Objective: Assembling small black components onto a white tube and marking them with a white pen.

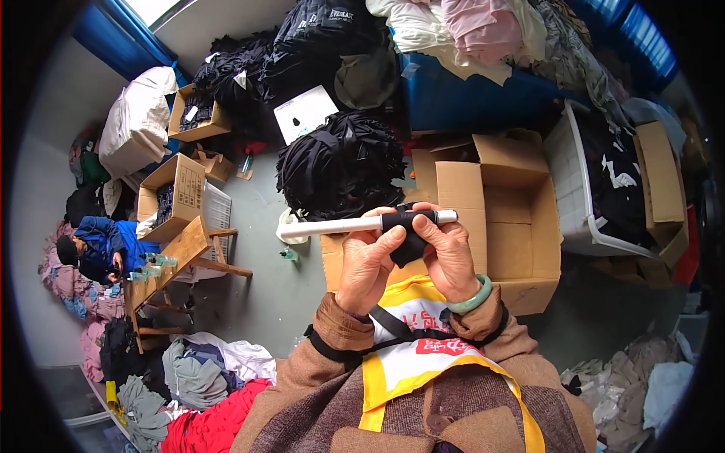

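A white tube [332, 227] lies roughly level in front of my chest, its long bare end pointing left. Black fabric [406, 221] is wrapped around it near its right end, with a part hanging below. My left hand [366, 260] pinches the fabric's left side against the tube, thumb on the near side. My right hand [451, 253] grips the fabric and tube at the right end, where a short piece of white tube sticks out. Fingers behind the tube are partly hidden. A green bangle [474, 295] circles my right wrist.
An open cardboard box [521, 298] stands beyond my right hand. Ahead lies a big heap of black strips [340, 162]. A white bin [566, 181] with black cloth is at right. At left, a person [113, 245] sits by a wooden bench [177, 257]; garments [219, 419] pile nearer.
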The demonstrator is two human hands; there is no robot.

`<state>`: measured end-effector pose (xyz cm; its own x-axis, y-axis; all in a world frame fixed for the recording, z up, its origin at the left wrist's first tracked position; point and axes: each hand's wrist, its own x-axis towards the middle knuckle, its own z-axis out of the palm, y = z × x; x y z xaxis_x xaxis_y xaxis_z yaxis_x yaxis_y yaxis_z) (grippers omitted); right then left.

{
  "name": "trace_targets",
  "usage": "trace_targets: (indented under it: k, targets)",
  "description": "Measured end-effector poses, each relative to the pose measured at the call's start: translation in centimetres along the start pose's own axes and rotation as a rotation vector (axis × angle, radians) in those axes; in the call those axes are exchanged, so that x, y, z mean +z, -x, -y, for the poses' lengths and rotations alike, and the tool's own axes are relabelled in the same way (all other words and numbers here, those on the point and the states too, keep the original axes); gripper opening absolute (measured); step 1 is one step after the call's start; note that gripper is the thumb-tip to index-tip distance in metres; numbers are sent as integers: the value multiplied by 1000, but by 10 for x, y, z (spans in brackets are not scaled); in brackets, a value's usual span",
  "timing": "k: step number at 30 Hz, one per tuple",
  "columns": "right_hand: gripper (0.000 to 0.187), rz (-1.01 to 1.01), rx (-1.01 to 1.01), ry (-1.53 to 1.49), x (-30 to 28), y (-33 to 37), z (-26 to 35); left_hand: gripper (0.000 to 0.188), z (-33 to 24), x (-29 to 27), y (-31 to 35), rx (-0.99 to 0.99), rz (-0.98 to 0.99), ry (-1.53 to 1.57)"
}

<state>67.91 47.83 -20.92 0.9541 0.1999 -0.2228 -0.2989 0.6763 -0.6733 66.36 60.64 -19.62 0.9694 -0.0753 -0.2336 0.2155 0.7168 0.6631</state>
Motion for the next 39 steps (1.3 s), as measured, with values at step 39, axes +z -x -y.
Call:
trace_targets:
  k: [39]
  targets:
    - [29, 123, 48, 125, 12, -19, -40, 25, -1, -41, 8, 287, -114, 47]
